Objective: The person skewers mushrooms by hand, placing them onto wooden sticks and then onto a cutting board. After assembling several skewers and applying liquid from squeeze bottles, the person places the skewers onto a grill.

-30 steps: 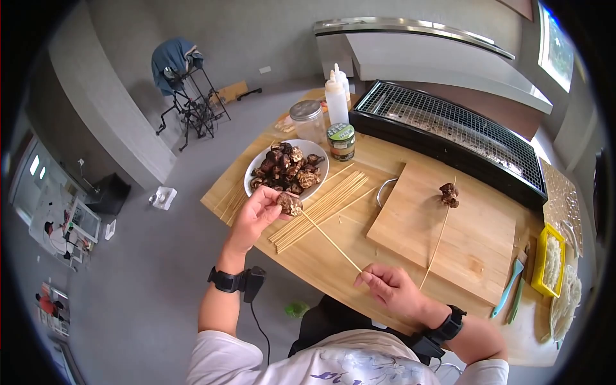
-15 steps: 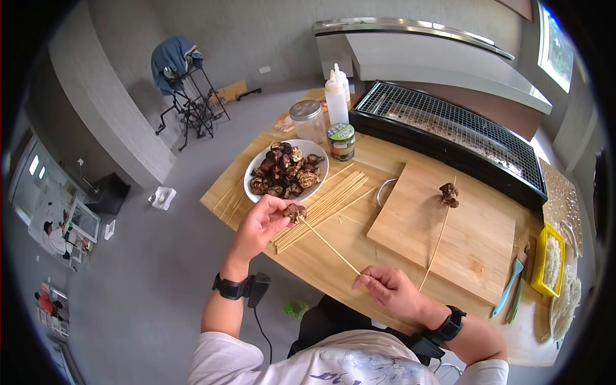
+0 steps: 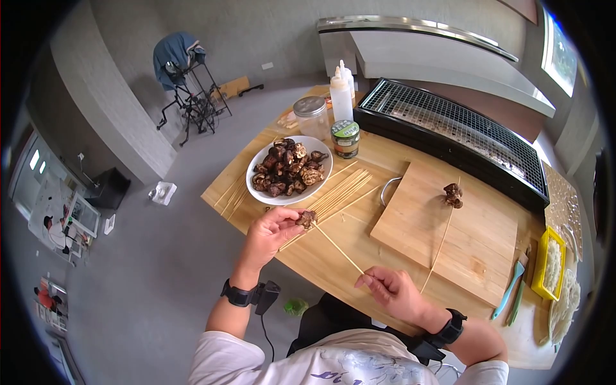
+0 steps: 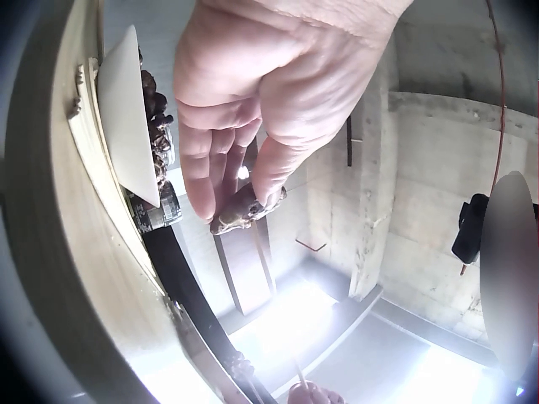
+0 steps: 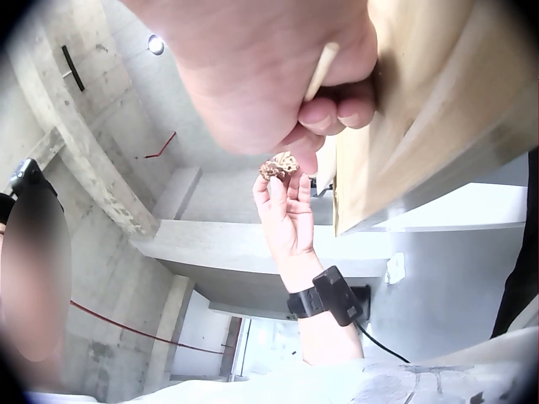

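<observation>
My left hand (image 3: 264, 239) pinches a dark brown, cracked-cap mushroom (image 3: 307, 219) between thumb and fingers, just in front of the plate. A thin wooden skewer (image 3: 338, 247) runs from that mushroom to my right hand (image 3: 393, 292); its tip is hidden at the mushroom. The right hand grips the skewer's near end, and in the right wrist view the stick's end (image 5: 322, 69) pokes out past the curled fingers. On the wooden cutting board (image 3: 401, 221) lies another skewer with dark mushrooms (image 3: 453, 195) threaded on it.
A white plate (image 3: 282, 199) heaped with mushrooms stands beside loose skewers (image 3: 343, 196). Behind are a lidded jar (image 3: 311, 119), a green-topped container (image 3: 345, 138), squeeze bottles (image 3: 341, 99) and a black grill (image 3: 449, 144). A blue brush (image 3: 508, 289) and yellow tray (image 3: 549, 263) lie right.
My left hand has moved right and towards me with the mushroom, nearer the right hand. Less of the skewer shows between the hands. The right hand has stayed nearly in place.
</observation>
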{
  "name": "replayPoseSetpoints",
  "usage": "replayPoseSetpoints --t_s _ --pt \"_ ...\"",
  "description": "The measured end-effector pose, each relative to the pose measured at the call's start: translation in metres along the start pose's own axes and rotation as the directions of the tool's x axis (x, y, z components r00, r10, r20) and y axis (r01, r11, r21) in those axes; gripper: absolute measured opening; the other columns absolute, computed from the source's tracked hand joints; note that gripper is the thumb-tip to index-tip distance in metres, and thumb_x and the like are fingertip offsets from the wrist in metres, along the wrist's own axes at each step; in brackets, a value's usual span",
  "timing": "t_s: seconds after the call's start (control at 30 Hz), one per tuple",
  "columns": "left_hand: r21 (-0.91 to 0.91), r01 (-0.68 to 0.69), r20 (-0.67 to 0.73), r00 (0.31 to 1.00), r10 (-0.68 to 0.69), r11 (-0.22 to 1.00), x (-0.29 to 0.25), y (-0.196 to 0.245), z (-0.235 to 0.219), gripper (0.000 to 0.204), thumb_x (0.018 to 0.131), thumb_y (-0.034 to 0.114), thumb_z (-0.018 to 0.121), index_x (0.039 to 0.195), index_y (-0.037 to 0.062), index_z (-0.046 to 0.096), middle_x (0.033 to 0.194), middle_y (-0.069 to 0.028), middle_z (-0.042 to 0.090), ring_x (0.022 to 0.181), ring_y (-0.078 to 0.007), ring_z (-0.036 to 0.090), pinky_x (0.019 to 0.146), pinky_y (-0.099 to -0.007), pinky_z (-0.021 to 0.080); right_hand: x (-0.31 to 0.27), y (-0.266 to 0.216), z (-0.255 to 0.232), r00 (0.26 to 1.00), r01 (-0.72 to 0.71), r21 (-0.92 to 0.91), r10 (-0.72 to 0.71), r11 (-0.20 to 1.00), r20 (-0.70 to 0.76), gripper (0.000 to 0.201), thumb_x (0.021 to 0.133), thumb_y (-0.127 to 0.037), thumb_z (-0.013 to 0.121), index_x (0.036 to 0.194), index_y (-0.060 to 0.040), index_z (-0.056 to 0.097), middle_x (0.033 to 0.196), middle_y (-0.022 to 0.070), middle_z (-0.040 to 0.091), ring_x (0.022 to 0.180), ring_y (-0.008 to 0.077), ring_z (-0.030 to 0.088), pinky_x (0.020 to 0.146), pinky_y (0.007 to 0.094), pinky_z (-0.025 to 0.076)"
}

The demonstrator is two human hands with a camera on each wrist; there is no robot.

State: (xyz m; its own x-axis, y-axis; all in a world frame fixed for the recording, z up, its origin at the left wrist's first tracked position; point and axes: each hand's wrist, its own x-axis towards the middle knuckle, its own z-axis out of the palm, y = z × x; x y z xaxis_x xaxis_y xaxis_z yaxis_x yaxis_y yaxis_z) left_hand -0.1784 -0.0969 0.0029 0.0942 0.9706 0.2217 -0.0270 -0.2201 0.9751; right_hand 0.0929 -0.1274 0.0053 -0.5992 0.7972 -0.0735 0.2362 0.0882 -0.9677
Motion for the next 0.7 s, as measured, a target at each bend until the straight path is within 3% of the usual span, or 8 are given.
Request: replayPoseSetpoints --t_s 0.07,0.13,0.3,0.37,0.4,0.47,0.5,0.7 --pt "-0.031 0.019 0.008 1.000 -0.019 0.999 -0.002 -0.002 0.003 0.016 0.078 -0.006 0.060 0.093 0.0003 0.056 0.105 -0.0097 0.060 0.095 -0.0146 0.057 0.084 -0.0261 0.047 -0.001 -0.001 0.001 0.999 0.016 -0.085 -0.019 0.996 -0.031 0.015 0.086 -0.003 0.046 0.090 -0.0049 0.060 0.051 0.0044 0.038 0.046 0.0096 0.036 0.045 0.0269 0.033" --pt "0.056 -0.039 0.058 0.998 0.036 0.998 -0.004 -0.004 0.009 0.017 0.078 -0.006 0.060 0.094 0.0004 0.057 0.103 -0.0088 0.060 0.095 -0.0143 0.058 0.085 -0.0257 0.047 -0.001 0.000 0.001 0.999 0.033 -0.097 -0.037 0.995 -0.040 0.015 0.086 -0.003 0.046 0.090 -0.0049 0.060 0.050 0.0050 0.038 0.045 0.0104 0.036 0.044 0.0270 0.033" --pt "-0.055 -0.036 0.017 0.999 0.037 0.998 -0.007 -0.010 0.020 0.017 0.079 -0.006 0.060 0.095 0.0001 0.058 0.100 -0.0074 0.061 0.094 -0.0123 0.058 0.084 -0.0249 0.047 -0.001 -0.001 0.001 0.997 0.052 -0.120 -0.059 0.991 -0.059 0.015 0.085 -0.003 0.046 0.089 -0.0046 0.060 0.050 0.0061 0.039 0.044 0.0119 0.036 0.044 0.0269 0.033" --pt "0.070 -0.035 0.152 0.988 0.025 0.997 -0.013 -0.011 0.028 0.017 0.079 -0.005 0.059 0.095 -0.0005 0.058 0.099 -0.0069 0.062 0.092 -0.0120 0.059 0.084 -0.0246 0.047 0.000 -0.002 0.001 0.997 0.028 -0.115 -0.035 0.993 -0.062 0.014 0.085 -0.004 0.047 0.089 -0.0047 0.060 0.050 0.0064 0.039 0.044 0.0122 0.036 0.044 0.0268 0.033" --pt "0.069 -0.035 0.149 0.988 0.025 0.997 -0.013 -0.011 0.031 0.017 0.079 -0.005 0.059 0.095 -0.0005 0.058 0.099 -0.0069 0.062 0.092 -0.0120 0.059 0.084 -0.0246 0.047 0.000 -0.002 0.001 0.998 0.028 -0.116 -0.035 0.993 -0.060 0.014 0.085 -0.004 0.047 0.089 -0.0047 0.060 0.050 0.0064 0.039 0.044 0.0122 0.036 0.044 0.0268 0.033" --pt "0.058 -0.081 -0.012 0.997 0.081 0.995 -0.011 -0.011 0.034 0.017 0.080 -0.004 0.060 0.096 -0.0008 0.057 0.098 -0.0064 0.062 0.090 -0.0119 0.059 0.083 -0.0241 0.047 0.002 0.001 0.000 0.995 0.035 -0.079 -0.042 0.996 -0.088 0.013 0.086 -0.005 0.047 0.089 -0.0043 0.060 0.051 0.0065 0.039 0.045 0.0118 0.036 0.045 0.0271 0.033" --pt "0.073 -0.036 -0.038 0.999 0.039 0.997 -0.008 -0.013 0.032 0.018 0.080 -0.002 0.061 0.097 -0.0005 0.057 0.097 -0.0056 0.062 0.090 -0.0110 0.059 0.082 -0.0235 0.047 0.002 0.003 0.000 0.995 0.033 -0.079 -0.040 0.996 -0.088 0.013 0.086 -0.005 0.047 0.089 -0.0043 0.060 0.051 0.0065 0.039 0.045 0.0118 0.036 0.045 0.0271 0.033" --pt "0.171 -0.007 0.005 1.000 0.006 0.985 -0.004 -0.011 0.028 0.021 0.080 0.004 0.063 0.099 0.0003 0.057 0.095 -0.0043 0.062 0.089 -0.0104 0.059 0.080 -0.0241 0.047 0.004 0.004 -0.002 0.998 -0.007 -0.025 0.005 1.000 -0.070 0.015 0.089 -0.009 0.046 0.089 -0.0035 0.060 0.052 0.0056 0.037 0.047 0.0113 0.034 0.046 0.0271 0.032"
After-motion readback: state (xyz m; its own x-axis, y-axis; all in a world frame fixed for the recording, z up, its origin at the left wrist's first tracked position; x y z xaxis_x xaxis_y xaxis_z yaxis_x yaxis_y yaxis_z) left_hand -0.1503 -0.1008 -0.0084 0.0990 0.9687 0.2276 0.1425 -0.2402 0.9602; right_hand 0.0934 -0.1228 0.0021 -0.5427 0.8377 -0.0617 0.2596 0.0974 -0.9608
